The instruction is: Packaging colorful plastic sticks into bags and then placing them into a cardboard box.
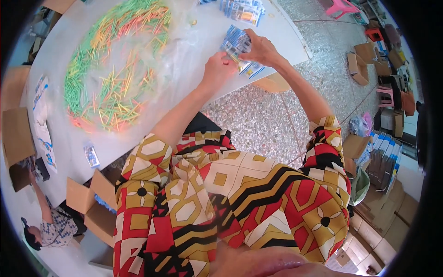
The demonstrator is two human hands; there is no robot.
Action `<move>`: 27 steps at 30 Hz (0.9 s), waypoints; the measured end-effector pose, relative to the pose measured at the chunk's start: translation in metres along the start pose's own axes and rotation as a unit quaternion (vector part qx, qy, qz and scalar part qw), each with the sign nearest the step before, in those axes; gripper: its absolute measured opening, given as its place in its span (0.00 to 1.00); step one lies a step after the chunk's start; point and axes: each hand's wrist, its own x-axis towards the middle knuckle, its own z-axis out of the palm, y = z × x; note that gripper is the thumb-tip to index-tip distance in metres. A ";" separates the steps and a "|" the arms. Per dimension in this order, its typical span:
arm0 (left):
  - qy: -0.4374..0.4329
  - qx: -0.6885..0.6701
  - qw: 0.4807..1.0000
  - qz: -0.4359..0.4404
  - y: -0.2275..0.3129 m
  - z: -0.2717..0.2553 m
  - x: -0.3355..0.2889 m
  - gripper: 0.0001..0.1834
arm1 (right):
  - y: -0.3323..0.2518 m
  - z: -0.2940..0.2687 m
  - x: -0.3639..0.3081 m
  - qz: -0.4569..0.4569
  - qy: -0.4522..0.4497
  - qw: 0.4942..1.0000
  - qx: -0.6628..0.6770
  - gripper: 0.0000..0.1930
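Observation:
A bunch of small blue-and-clear plastic packets (235, 42) is held over the table's right edge, at the far side from me. My right hand (261, 49) is closed around the bunch from the right, its fingers bent over the packets. My left hand (218, 69) is closed at the lower left of the bunch, with thumb and fingertips pinched against the packets. Just below both hands lies another blue-edged packet (251, 70) near the table edge. What the packets contain is too small to tell.
Many thin green, yellow and orange sticks (76, 83) spread over the white table (184, 92). More packets (242, 11) lie beyond my hands; a single packet (91, 155) is at the near left. An open cardboard box (99, 217) stands beside the table. Another person (55, 226) works at left.

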 end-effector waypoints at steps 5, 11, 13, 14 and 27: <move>0.093 0.031 0.993 0.060 -0.002 0.005 -0.010 0.29 | 0.008 0.021 -0.008 0.015 0.072 0.975 0.208 0.38; 0.269 0.059 0.944 0.179 -0.002 -0.027 -0.017 0.34 | -0.030 0.036 -0.023 -0.061 0.099 0.848 0.517 0.35; 0.187 -0.012 0.956 0.226 0.005 -0.042 -0.021 0.34 | -0.046 0.032 -0.027 -0.094 0.110 0.836 0.529 0.36; 0.098 -0.085 0.954 0.272 0.010 -0.050 -0.023 0.35 | -0.051 0.032 -0.028 -0.126 0.124 0.825 0.537 0.38; -0.023 0.008 0.981 0.191 -0.013 -0.067 -0.049 0.42 | -0.048 0.069 -0.039 -0.130 0.008 0.905 0.404 0.39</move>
